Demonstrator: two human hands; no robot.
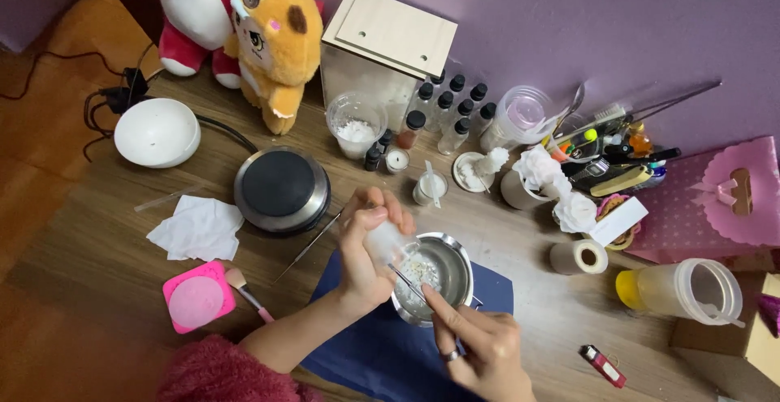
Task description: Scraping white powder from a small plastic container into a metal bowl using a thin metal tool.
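Tipping a small clear cup (388, 242) over the steel bowl (443, 276), the left hand (366, 252) is wrapping its fingers closed around it so its mouth is facing the white flakes inside. The right hand (479, 345) is pinching a thin metal tool (406, 282) between closed fingers, its tip reaching into the bowl. Both are sitting on a blue cloth (382, 353) on the desk (520, 239). A round hot plate (281, 188) and small bottles (451, 109) are crowding the space behind, and a pink mould (197, 296) is lying to the left.
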